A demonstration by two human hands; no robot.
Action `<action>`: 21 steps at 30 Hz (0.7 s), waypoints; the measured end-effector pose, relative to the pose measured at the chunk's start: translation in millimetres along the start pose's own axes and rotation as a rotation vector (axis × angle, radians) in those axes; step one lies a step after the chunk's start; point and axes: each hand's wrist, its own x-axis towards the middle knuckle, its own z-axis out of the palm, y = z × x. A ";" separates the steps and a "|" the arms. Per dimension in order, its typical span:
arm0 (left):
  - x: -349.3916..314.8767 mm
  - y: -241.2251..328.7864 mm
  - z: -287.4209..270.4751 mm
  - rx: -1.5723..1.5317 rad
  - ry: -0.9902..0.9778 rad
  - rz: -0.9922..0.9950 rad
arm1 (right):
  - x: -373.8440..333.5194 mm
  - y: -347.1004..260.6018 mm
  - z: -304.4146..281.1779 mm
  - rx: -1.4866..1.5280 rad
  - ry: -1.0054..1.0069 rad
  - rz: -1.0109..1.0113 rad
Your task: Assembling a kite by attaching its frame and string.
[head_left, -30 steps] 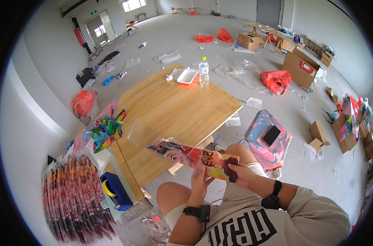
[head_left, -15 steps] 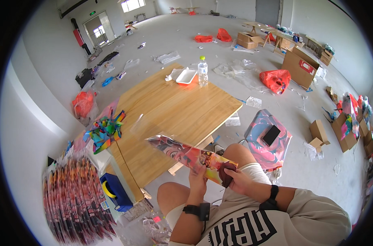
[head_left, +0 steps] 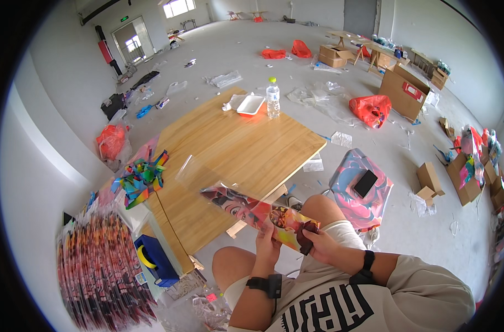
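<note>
Over my lap I hold a long folded printed sheet, red, yellow and dark, with cartoon pictures on it. A clear plastic sleeve surrounds its far end and stretches loosely over the table. My left hand is closed on the lower edge near the middle of the sheet, thumb on top. At the near right end my right hand grips a dark brown part of the same sheet. The fingers beneath the sheet are hidden.
The wooden table ahead bears a white tray and a water bottle. Rainbow ribbons, a blue bin and many stacked printed packets lie left. A phone rests on a printed stool at right.
The sheet has shifted slightly to the right and down. Its clear sleeve now spreads a little wider over the table. Both hands keep their hold.
</note>
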 end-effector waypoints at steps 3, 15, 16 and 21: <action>-5.5 -0.7 14.6 0.055 0.006 -0.014 | -0.3 -1.2 0.0 0.022 0.016 -0.011; -4.3 -19.2 -1.9 0.061 -0.013 0.031 | -14.6 -8.9 14.5 -0.050 0.006 -0.037; -5.2 -18.2 0.2 0.063 -0.014 0.027 | -16.2 -10.7 15.8 -0.064 0.009 -0.029; -9.3 -11.8 7.2 0.032 -0.009 -0.017 | -14.7 -11.8 10.9 -0.086 -0.005 -0.013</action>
